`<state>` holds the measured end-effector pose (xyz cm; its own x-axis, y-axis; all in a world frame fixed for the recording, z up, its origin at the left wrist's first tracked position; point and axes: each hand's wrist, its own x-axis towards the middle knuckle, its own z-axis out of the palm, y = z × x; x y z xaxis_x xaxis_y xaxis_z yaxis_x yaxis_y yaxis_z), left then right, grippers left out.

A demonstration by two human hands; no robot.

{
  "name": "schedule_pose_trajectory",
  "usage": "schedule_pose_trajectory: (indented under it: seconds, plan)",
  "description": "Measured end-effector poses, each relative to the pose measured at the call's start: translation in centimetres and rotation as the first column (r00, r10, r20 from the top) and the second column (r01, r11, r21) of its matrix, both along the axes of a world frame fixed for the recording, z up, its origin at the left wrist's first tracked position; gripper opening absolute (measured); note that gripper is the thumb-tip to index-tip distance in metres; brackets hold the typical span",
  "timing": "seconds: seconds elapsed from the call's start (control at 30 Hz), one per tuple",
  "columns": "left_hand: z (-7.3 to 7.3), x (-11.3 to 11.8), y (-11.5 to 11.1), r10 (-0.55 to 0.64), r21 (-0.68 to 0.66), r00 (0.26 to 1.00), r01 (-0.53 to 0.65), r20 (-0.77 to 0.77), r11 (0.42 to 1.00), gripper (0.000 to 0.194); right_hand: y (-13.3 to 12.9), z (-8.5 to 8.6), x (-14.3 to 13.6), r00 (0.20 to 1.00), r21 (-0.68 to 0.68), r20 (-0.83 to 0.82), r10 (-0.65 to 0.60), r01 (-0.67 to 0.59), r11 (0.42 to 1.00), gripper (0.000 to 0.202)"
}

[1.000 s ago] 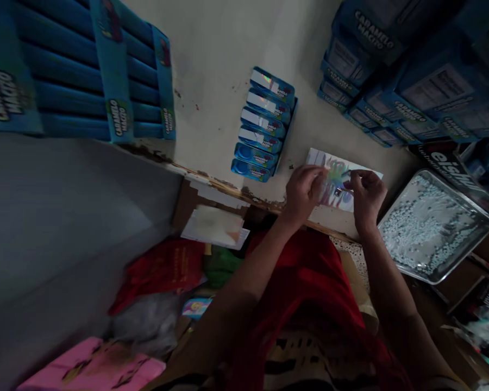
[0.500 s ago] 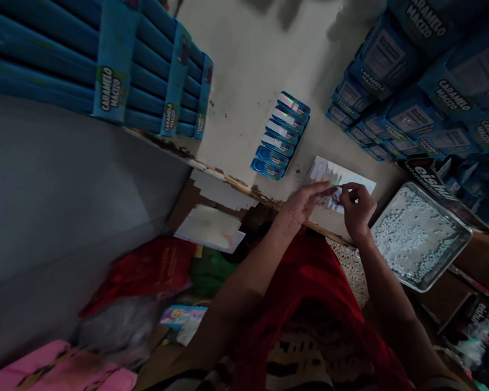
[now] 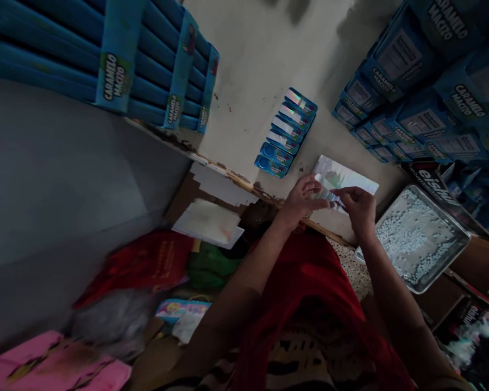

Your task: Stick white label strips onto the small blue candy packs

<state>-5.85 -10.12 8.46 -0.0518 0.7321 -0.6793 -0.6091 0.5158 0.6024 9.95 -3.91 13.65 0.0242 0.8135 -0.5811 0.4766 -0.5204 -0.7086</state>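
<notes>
My left hand (image 3: pixel 303 202) is curled near the table's front edge, holding a small clear strip (image 3: pixel 321 190) between thumb and fingers. Close on its right, my right hand (image 3: pixel 356 205) pinches the strip's other end. Beneath and behind both hands lies a shiny silvery sheet (image 3: pixel 350 175), partly covered by them. Further back to the left, several small blue packs (image 3: pixel 283 134) stand side by side in a slanting row. The back ones have shiny strips on top; the front two show round blue spots.
Stacked blue cartons (image 3: pixel 419 119) fill the right back. A metal tray (image 3: pixel 415 236) of small pale pellets sits at the right. Long blue boxes (image 3: pixel 155 60) are piled at the left. The worn table edge (image 3: pixel 236 179) runs in front.
My left hand has turned and its fingers have curled, and the clear strip now shows between my hands. My right hand has moved slightly down. The whole view has shifted a little.
</notes>
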Motion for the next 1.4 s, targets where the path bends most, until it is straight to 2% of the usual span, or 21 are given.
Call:
schedule_pose_trajectory:
  seconds: [0.07,0.2,0.3,0.4,0.5,0.57,0.6,0.7,0.8,1.03,1.17,1.3,1.4]
  plan:
    - [0.3,0.4,0.4,-0.007,-0.004,1.0,0.007,0.012,1.0,0.087,0.0,0.0,-0.1,0.999,0.017,0.013,0.033,-0.033,0.999,0.024]
    - [0.3,0.8,1.2,0.009,-0.116,0.977,0.016,0.212,0.993,0.063,0.0,-0.3,-0.1,0.999,-0.006,-0.011,0.05,-0.05,0.999,0.025]
    - [0.1,0.9,1.4,0.06,-0.135,0.957,-0.022,0.283,0.991,0.058,0.2,-0.2,-0.3,0.994,-0.04,-0.062,0.087,-0.09,0.995,0.026]
    - [0.0,1.0,1.3,0.16,-0.143,0.93,-0.119,0.331,0.983,0.068,0.6,0.2,-0.4,0.983,-0.059,-0.089,0.159,-0.164,0.985,0.025]
    - [0.2,1.1,1.2,0.246,-0.14,0.896,-0.208,0.37,0.968,0.09,0.9,0.3,-0.4,0.974,-0.081,-0.1,0.203,-0.212,0.974,0.024]
    - [0.3,1.1,1.2,0.254,-0.132,0.902,-0.222,0.348,0.966,0.098,1.0,0.2,-0.3,0.972,-0.099,-0.107,0.209,-0.22,0.971,0.024]
    - [0.3,1.1,1.2,0.245,-0.127,0.914,-0.215,0.324,0.968,0.096,1.1,0.2,-0.2,0.973,-0.108,-0.106,0.204,-0.216,0.97,0.024]
    - [0.4,1.1,1.3,0.196,-0.106,0.948,-0.174,0.252,0.979,0.079,1.4,0.3,-0.2,0.981,-0.13,-0.085,0.177,-0.187,0.974,0.026]
    - [0.3,1.0,1.4,0.171,-0.083,0.964,-0.157,0.204,0.984,0.073,1.9,0.5,-0.4,0.978,-0.129,-0.071,0.194,-0.202,0.971,0.028]
    - [0.0,0.8,1.1,0.232,-0.006,0.964,-0.233,0.132,0.972,0.046,3.1,0.3,-0.8,0.948,-0.116,-0.056,0.313,-0.317,0.941,0.028]
    - [0.0,0.9,0.7,0.307,0.052,0.945,-0.314,0.113,0.948,0.053,3.2,0.2,-1.3,0.927,-0.082,-0.026,0.374,-0.375,0.923,0.024]
    - [-0.3,1.0,0.5,0.328,0.029,0.935,-0.335,0.136,0.942,0.057,3.5,0.5,-1.9,0.904,-0.066,0.002,0.427,-0.426,0.902,0.018]
    - [-0.7,1.1,0.5,0.386,0.028,0.918,-0.39,0.093,0.92,0.07,3.8,0.8,-2.3,0.887,-0.056,0.04,0.459,-0.457,0.888,0.015]
